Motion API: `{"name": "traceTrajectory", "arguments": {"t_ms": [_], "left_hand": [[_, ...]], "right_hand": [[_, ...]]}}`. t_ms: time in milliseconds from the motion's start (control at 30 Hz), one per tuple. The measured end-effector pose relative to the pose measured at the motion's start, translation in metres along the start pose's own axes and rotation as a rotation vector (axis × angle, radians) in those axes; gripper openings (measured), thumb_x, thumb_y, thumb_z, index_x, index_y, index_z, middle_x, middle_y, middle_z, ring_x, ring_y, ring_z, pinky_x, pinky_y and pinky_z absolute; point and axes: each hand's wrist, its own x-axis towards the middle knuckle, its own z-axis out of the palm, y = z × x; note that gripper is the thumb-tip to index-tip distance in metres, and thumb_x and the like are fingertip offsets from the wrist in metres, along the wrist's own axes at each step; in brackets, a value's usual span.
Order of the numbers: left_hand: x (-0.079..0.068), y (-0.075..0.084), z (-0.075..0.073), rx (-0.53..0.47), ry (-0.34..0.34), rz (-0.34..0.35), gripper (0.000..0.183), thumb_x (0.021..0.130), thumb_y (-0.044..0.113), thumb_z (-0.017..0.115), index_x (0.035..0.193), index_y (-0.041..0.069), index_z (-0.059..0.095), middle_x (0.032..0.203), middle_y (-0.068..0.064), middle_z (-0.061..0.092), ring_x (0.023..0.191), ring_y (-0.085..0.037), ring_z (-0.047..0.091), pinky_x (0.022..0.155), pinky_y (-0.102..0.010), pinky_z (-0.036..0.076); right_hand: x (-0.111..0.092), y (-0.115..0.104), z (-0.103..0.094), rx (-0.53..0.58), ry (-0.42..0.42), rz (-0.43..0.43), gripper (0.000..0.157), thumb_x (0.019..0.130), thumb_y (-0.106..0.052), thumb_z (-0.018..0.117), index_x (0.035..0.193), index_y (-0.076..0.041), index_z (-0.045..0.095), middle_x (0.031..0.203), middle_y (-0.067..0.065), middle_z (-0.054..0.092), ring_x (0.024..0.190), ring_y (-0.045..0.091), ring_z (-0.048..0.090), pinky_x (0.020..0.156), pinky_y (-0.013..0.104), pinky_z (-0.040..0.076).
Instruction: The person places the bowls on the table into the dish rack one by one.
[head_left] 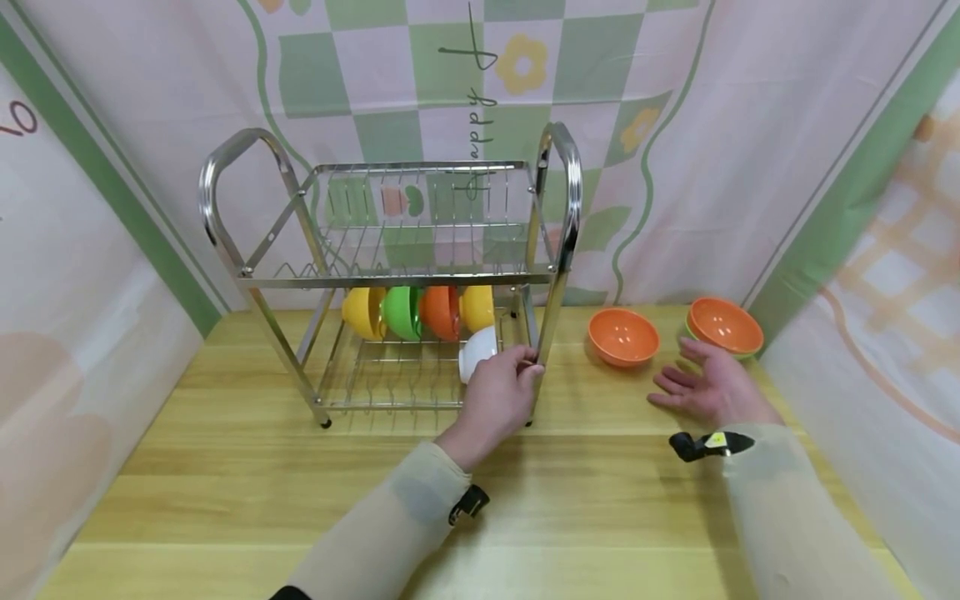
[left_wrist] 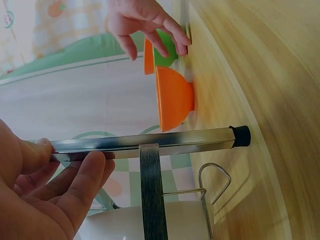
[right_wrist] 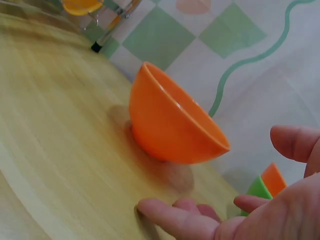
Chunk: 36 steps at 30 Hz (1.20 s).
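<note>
Orange bowls (head_left: 624,337) lie beyond the outspread right hand (head_left: 716,390); left hand (head_left: 497,396) grips the rack (head_left: 405,282)

Dish rack (head_left: 397,282) stands on tabletop (head_left: 262,483) — lower tier (head_left: 397,406) holds four bowls (head_left: 405,313) in a row, fifth bowl (head_left: 477,353) before the rightmost. Right of rack: single bowl (head_left: 624,337), then bowl stack (head_left: 724,327).

In the head view, parts of the metal rack (head_left: 401,282) and the white bowl (head_left: 476,355) are covered by the left hand (head_left: 498,400). There, the lower green bowl (right_wrist: 257,189) is mostly hidden by the orange bowl (head_left: 725,327) stacked in it.
</note>
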Motion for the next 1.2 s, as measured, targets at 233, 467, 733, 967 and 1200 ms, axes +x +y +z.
{"name": "traceTrajectory", "arguments": {"t_ms": [233, 467, 733, 967, 1200], "left_hand": [[0.000, -0.001, 0.000, -0.001, -0.001, 0.004, 0.017, 0.102, 0.021, 0.061, 0.110, 0.010, 0.070, 0.093, 0.002, 0.071, 0.075, -0.007, 0.060, 0.066, -0.024, 0.051], [0.000, 0.000, 0.000, -0.017, -0.022, -0.004, 0.020, 0.103, 0.021, 0.059, 0.116, 0.009, 0.068, 0.098, 0.001, 0.071, 0.077, -0.008, 0.061, 0.068, -0.025, 0.052], [0.000, -0.002, 0.008, -0.020, -0.029, 0.006, 0.014, 0.105, 0.019, 0.054, 0.113, 0.010, 0.060, 0.099, -0.005, 0.068, 0.076, -0.011, 0.058, 0.064, -0.027, 0.051], [0.000, -0.003, 0.010, -0.002, -0.028, 0.025, 0.011, 0.105, 0.019, 0.053, 0.109, 0.011, 0.057, 0.095, -0.004, 0.066, 0.072, -0.012, 0.057, 0.061, -0.027, 0.050], [0.000, -0.003, 0.010, 0.006, -0.030, 0.035, 0.011, 0.105, 0.020, 0.052, 0.108, 0.011, 0.057, 0.096, -0.006, 0.067, 0.071, -0.011, 0.057, 0.060, -0.026, 0.050]], "right_hand": [[0.010, -0.004, 0.006, 0.031, 0.029, 0.029, 0.074, 0.098, -0.023, 0.066, 0.151, -0.046, 0.020, 0.163, 0.001, -0.002, 0.147, 0.022, 0.011, 0.110, 0.065, 0.023], [0.017, -0.009, 0.013, 0.031, 0.029, 0.103, 0.084, 0.102, -0.021, 0.058, 0.154, -0.050, -0.002, 0.158, 0.002, 0.013, 0.146, 0.020, 0.018, 0.113, 0.061, 0.021], [0.026, -0.010, 0.019, 0.089, 0.067, 0.140, 0.087, 0.102, -0.017, 0.057, 0.150, -0.056, -0.004, 0.156, -0.004, 0.022, 0.144, 0.019, 0.024, 0.113, 0.059, 0.021], [0.030, -0.012, 0.023, 0.122, 0.090, 0.143, 0.077, 0.102, -0.014, 0.057, 0.153, -0.048, 0.011, 0.160, -0.005, 0.019, 0.144, 0.019, 0.025, 0.113, 0.060, 0.021], [0.031, -0.015, 0.024, 0.149, 0.099, 0.173, 0.075, 0.102, -0.012, 0.056, 0.152, -0.049, 0.014, 0.159, -0.007, 0.021, 0.144, 0.023, 0.025, 0.112, 0.058, 0.026]]}}
